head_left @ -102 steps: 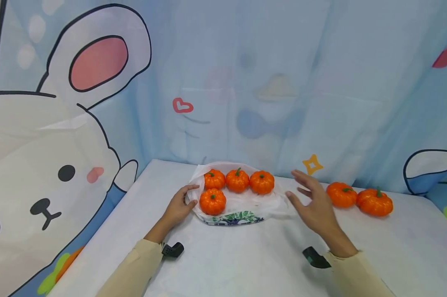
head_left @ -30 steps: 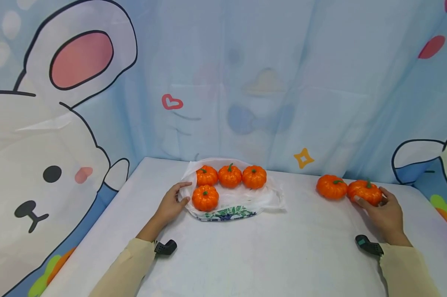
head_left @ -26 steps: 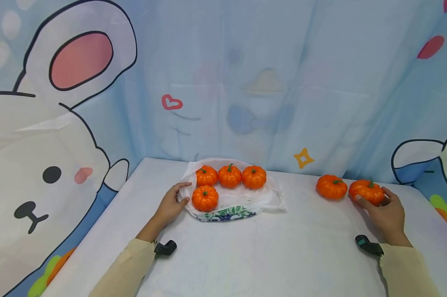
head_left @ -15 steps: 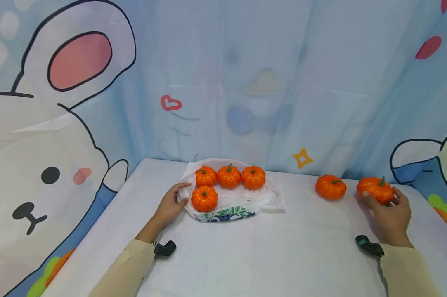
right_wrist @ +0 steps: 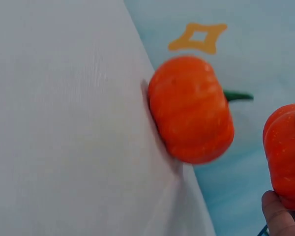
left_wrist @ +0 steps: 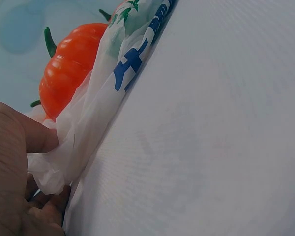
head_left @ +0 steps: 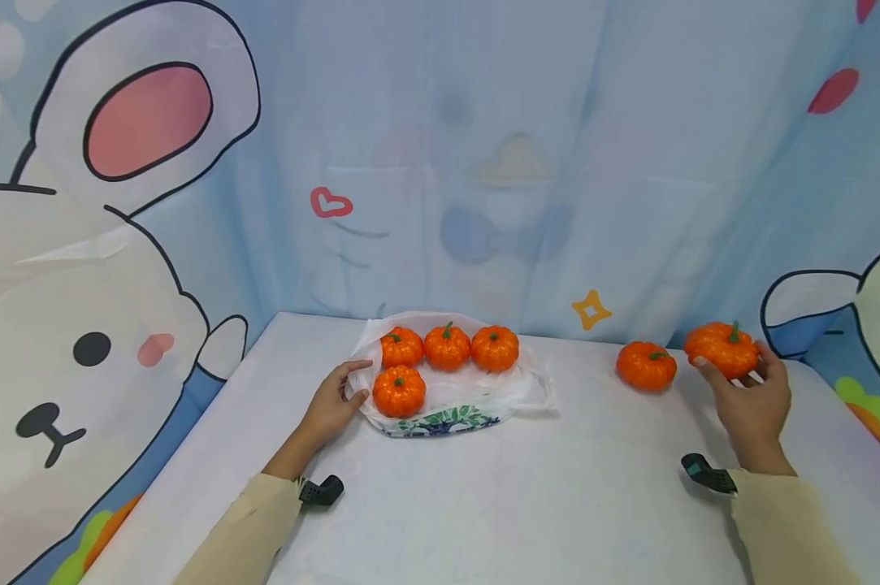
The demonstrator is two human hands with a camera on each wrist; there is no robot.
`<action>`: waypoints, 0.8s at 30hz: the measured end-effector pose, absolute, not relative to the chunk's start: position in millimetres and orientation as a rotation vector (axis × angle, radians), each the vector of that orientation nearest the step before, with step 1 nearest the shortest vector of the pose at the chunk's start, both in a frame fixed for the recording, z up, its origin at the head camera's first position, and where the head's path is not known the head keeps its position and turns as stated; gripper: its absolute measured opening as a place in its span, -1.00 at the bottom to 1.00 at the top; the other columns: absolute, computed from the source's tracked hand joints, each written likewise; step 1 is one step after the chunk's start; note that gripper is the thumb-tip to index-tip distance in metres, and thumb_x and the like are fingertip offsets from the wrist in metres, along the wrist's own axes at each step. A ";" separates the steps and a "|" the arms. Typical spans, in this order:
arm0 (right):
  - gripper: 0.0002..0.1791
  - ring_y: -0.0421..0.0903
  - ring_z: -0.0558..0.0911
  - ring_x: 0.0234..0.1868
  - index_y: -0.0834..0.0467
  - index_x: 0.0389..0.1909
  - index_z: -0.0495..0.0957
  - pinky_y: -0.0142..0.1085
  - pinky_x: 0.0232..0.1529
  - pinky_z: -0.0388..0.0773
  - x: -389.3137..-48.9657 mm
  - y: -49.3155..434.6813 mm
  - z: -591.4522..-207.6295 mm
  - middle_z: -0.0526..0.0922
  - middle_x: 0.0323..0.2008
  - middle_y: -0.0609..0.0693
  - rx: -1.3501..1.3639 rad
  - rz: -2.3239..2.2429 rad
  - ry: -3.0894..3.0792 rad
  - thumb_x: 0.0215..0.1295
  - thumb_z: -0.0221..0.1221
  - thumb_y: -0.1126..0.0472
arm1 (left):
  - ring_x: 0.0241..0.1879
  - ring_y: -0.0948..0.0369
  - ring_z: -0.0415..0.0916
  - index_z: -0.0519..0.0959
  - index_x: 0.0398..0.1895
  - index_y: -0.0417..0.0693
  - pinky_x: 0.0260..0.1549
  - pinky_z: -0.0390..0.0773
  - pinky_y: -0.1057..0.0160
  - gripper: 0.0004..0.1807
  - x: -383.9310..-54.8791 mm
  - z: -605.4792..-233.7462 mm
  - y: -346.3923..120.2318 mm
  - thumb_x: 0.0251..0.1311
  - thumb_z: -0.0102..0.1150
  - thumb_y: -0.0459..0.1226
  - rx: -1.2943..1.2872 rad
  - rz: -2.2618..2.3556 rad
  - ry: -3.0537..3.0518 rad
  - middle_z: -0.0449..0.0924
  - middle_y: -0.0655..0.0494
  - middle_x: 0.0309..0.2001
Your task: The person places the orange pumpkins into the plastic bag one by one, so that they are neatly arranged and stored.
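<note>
My right hand (head_left: 754,410) grips a small orange pumpkin (head_left: 721,349) with a green stem, raised above the table at the far right. Thumb and fingers clasp its sides, as the right wrist view also shows on that pumpkin (right_wrist: 285,157). Another pumpkin (head_left: 646,366) rests on the table just left of it. On the left, my left hand (head_left: 330,410) pinches the side edge of a white plastic bag (left_wrist: 91,110) between thumb and fingers. Several pumpkins lie inside the bag's spread mouth, the front one (head_left: 399,392) nearest my left hand.
The table (head_left: 513,504) has a white cloth. Behind it hangs a light blue curtain (head_left: 381,106) with cartoon prints, close to the back edge. A small black device sits at each wrist, the left one (head_left: 322,490) over the table.
My right hand moved from beside the bag to the far-right pumpkin, took hold of it, drew it away from its neighbour and lifted it. My left hand stayed at the bag's edge.
</note>
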State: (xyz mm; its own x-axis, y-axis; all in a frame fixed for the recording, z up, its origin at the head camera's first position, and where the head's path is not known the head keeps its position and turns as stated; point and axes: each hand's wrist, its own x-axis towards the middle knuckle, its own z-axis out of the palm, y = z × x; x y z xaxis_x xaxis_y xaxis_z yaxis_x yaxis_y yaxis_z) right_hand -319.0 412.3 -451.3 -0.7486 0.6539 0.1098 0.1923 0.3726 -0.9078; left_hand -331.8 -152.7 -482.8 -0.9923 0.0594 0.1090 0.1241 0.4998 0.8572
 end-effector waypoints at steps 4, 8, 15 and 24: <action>-0.07 0.12 0.18 0.52 -0.22 0.56 -0.16 -0.07 0.41 0.28 -317.0 388.6 -439.1 -0.03 0.57 0.00 -0.617 1.378 -2.209 0.33 0.18 -0.10 | 0.49 -0.09 0.12 0.45 0.29 0.06 0.43 0.20 -0.13 -0.50 -331.9 -483.5 -154.8 0.28 0.17 -0.39 -0.160 -1.534 -2.650 0.27 -0.07 0.45; -0.05 0.15 0.17 0.52 -0.20 0.57 -0.18 -0.01 0.43 0.25 -312.6 365.9 -427.5 -0.04 0.58 -0.02 -0.524 1.391 -2.273 0.32 0.20 -0.08 | 0.48 -0.09 0.14 0.45 0.29 0.05 0.42 0.23 -0.13 -0.50 -332.4 -484.0 -154.4 0.28 0.17 -0.39 -0.177 -1.539 -2.649 0.27 -0.07 0.45; -0.04 0.11 0.39 0.31 0.01 0.57 -0.04 -0.54 0.24 0.39 -304.9 318.4 -425.1 0.20 0.44 0.20 -0.179 1.332 -2.345 0.27 0.30 0.03 | 0.49 -0.07 0.13 0.47 0.28 0.05 0.43 0.22 -0.11 -0.50 -331.2 -484.5 -155.2 0.27 0.17 -0.40 -0.170 -1.568 -2.612 0.29 -0.06 0.44; -0.02 0.29 0.44 0.27 0.18 0.52 0.05 -0.37 0.08 0.58 -294.5 245.3 -444.6 0.27 0.38 0.28 0.209 1.349 -2.476 0.19 0.37 0.07 | 0.51 -0.07 0.10 0.46 0.28 0.11 0.43 0.20 -0.12 -0.50 -334.8 -485.8 -154.4 0.29 0.16 -0.38 -0.162 -1.571 -2.638 0.23 -0.06 0.47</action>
